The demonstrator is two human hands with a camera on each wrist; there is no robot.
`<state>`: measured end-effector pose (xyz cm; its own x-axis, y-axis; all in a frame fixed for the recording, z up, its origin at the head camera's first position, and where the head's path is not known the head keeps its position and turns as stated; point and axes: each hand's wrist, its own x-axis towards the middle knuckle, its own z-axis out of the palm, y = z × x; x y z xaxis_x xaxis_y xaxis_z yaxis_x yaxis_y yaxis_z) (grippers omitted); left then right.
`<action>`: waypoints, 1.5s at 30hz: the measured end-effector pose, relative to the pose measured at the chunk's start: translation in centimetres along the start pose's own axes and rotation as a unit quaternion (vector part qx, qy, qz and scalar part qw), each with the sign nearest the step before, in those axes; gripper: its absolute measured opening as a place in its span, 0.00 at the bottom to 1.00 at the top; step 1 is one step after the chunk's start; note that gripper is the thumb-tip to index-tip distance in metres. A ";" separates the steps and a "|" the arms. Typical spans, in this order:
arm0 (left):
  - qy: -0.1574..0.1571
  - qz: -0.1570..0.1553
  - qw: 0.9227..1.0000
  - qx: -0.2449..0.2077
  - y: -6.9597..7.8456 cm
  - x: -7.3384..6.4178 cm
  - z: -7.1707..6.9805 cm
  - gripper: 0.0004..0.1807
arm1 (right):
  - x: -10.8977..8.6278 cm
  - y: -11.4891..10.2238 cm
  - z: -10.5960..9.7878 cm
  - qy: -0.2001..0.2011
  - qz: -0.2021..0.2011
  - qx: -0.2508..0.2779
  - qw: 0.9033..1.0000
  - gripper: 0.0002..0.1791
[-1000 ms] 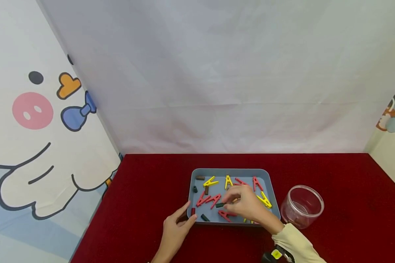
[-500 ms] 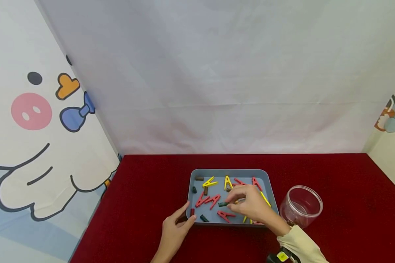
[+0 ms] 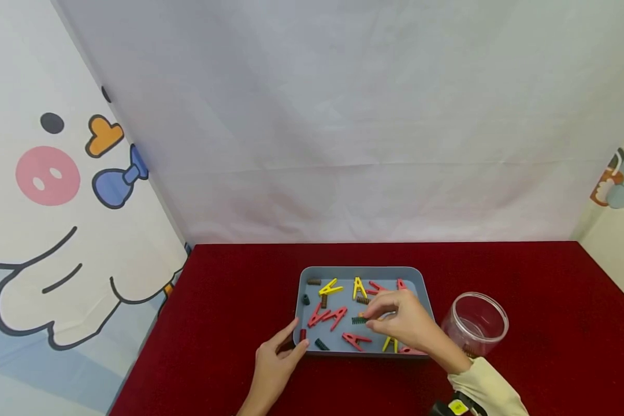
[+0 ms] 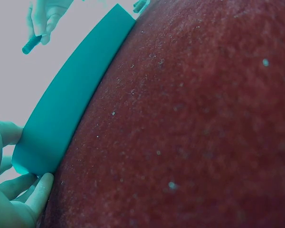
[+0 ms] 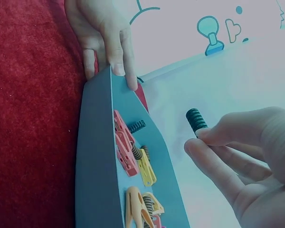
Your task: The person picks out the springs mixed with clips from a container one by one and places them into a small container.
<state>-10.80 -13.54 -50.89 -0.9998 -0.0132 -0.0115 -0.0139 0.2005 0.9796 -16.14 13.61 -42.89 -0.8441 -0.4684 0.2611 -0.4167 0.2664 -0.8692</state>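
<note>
Pinching one dark-green coiled spring [image 5: 196,121] in its fingers [image 5: 210,164], the right hand [image 3: 404,318] hovered over a smooth, rectangular blue-grey tray [image 3: 366,273] showing three yellow A-shaped clips [image 3: 325,290]; the left hand [image 3: 274,365], fingers spread, touched the tray's corner.

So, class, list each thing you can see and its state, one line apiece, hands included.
Right hand, pinching a green spring
Green spring, held, raised clear of the tray floor
Left hand, touching the tray's corner
Tray, flat on the red cloth, holding clips and springs
Red clips, lying in the tray
Yellow clips, lying in the tray
Jar, upright, open at the top
</note>
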 end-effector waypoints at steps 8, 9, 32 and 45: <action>-0.004 -0.006 1.000 0.004 -0.1 -0.2 -0.2 0.29 | -0.8 -0.9 -0.3 0.012 0.020 -0.008 1.000 0.04; -0.004 -0.007 1.000 0.004 -0.2 -0.2 -0.3 0.29 | -0.8 -1.1 -0.3 0.012 0.023 -0.008 1.000 0.04; -0.015 -0.023 1.000 0.003 0.8 -0.5 -0.5 0.30 | -2.2 -2.1 -2.4 0.028 0.019 -0.017 0.999 0.05; -0.005 -0.011 1.000 0.010 0.1 -0.2 -0.4 0.30 | -2.8 -2.9 -3.5 0.038 0.040 0.004 0.998 0.06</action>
<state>-10.55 -13.92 -50.76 -0.9994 -0.0088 -0.0346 -0.0357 0.2189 0.9751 -13.74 17.05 -39.65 -0.8983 -0.3799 0.2209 -0.3436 0.2936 -0.8921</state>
